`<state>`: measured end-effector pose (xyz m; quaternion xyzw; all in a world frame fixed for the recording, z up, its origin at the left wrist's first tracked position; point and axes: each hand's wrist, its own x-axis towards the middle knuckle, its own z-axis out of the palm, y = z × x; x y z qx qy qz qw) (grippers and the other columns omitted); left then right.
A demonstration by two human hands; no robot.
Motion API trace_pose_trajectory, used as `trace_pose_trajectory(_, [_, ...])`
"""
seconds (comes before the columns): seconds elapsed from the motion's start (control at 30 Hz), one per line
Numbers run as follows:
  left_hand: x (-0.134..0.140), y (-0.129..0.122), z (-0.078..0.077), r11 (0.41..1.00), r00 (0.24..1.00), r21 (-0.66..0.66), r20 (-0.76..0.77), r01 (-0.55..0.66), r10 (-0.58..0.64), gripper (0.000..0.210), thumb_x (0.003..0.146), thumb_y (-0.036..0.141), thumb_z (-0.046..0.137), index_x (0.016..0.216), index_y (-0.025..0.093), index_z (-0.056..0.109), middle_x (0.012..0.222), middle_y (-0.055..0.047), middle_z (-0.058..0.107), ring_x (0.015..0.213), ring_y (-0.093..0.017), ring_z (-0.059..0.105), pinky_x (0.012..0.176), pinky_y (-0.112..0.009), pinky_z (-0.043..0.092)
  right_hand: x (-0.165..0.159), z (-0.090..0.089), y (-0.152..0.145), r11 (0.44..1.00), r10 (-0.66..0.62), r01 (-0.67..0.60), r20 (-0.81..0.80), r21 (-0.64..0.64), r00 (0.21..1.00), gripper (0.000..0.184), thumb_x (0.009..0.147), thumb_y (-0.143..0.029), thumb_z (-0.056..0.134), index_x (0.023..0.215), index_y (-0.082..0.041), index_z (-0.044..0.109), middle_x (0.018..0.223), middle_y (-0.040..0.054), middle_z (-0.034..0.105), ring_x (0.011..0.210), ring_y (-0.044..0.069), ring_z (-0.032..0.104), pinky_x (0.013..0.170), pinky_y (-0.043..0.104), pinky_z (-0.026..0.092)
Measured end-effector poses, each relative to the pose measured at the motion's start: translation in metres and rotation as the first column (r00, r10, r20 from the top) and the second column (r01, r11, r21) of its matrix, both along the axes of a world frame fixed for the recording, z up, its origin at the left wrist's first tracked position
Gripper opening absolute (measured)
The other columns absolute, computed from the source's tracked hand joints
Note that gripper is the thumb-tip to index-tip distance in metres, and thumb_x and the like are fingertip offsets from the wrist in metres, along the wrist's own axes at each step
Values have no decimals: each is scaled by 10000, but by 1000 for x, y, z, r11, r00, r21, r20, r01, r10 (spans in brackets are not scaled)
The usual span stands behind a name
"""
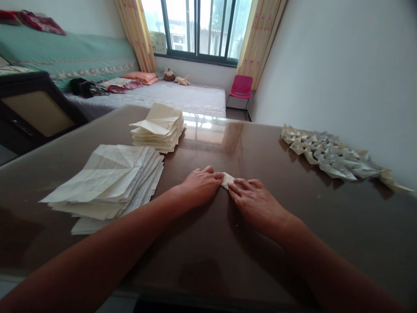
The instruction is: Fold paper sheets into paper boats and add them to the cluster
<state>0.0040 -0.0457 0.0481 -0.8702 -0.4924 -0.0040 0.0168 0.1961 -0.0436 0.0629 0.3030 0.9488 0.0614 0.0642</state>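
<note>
A small folded piece of paper (pixel 227 180) lies on the brown table, in the middle, between my two hands. My left hand (pixel 203 184) holds its left end, with the fingers together and bent over it. On its right end, my right hand (pixel 256 200) presses down with its fingertips. Only the pale middle of the paper shows; the rest is under the fingers. To the left are a large stack of creased, printed paper sheets (pixel 107 174) and, behind it, a smaller stack of cream sheets (pixel 159 126). Many folded paper boats (pixel 329 152) sit grouped at the right.
The glossy brown table (pixel 208 261) runs up to the white wall (pixel 352 74) on the right. Beyond its far edge are a bed (pixel 195 95) and a pink chair (pixel 241 87) below the window. A dark cabinet (pixel 35 108) stands at the left.
</note>
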Motion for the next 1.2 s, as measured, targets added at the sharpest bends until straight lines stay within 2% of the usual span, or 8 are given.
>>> trace_pose_trajectory(0.2, [-4,8,-7,999,998,40,63,-14,12,308,920,267,424,1201,285,550,1275,-9,569,1057,-200,478,806,-309,453,4,8,6,999,-36,34,-59,-29,998,325,926,-195,455,1221,-223,590,1254,72,619,1117,231,519,855,373,374])
trace_pose_trajectory(0.47, [-6,8,-11,998,992,58,129,-8,0,335,911,409,435,1181,258,565,1209,-50,564,1093,-220,464,861,-345,430,-2,-7,10,999,17,-14,-71,41,997,435,912,-161,415,1337,-156,504,1427,128,454,1158,286,467,827,406,411])
trace_pose_trajectory(0.6, [-7,10,-13,999,992,54,126,-6,-1,382,900,455,462,1223,270,547,1241,-48,547,1112,-225,458,867,-337,419,8,-4,22,995,25,-41,-173,-89,985,336,890,-152,456,1134,-270,653,1267,33,615,1090,225,519,852,357,419])
trace_pose_trajectory(0.67, [-7,12,-14,998,991,67,133,-13,4,396,893,476,475,1232,284,551,1230,-47,552,1106,-224,462,877,-330,415,14,-7,35,987,-51,3,-288,-163,956,315,885,-130,440,978,-279,702,1102,4,693,1013,191,557,854,315,428])
trace_pose_trajectory(0.8, [-8,17,-18,995,983,97,184,-15,-3,375,890,491,481,1191,300,599,1154,-40,582,1040,-207,492,873,-312,420,16,-28,56,973,-208,116,-546,-197,812,294,916,-245,453,1154,-189,616,1085,71,669,992,187,580,877,316,445])
trace_pose_trajectory(0.93, [-8,17,-21,996,965,91,261,1,-25,329,905,473,463,1106,305,663,1108,-23,620,985,-183,521,859,-283,422,10,-44,62,963,-212,83,-535,-255,818,474,838,-410,600,1250,-179,551,1083,89,628,968,206,568,856,341,463])
trace_pose_trajectory(1.07, [-6,16,-19,996,968,93,248,9,-32,335,914,465,445,1021,282,703,1080,-36,648,976,-195,533,822,-285,433,7,-45,61,952,-240,93,-523,-291,818,450,820,-415,623,1209,-194,578,1050,79,615,893,184,570,807,322,467])
trace_pose_trajectory(1.2, [-5,17,-17,998,952,57,302,30,-46,276,899,403,495,945,243,715,1057,-42,664,973,-196,558,873,-305,429,5,-45,65,911,-347,140,-539,-388,767,459,737,-424,700,1123,-190,616,961,45,627,727,135,558,683,275,465])
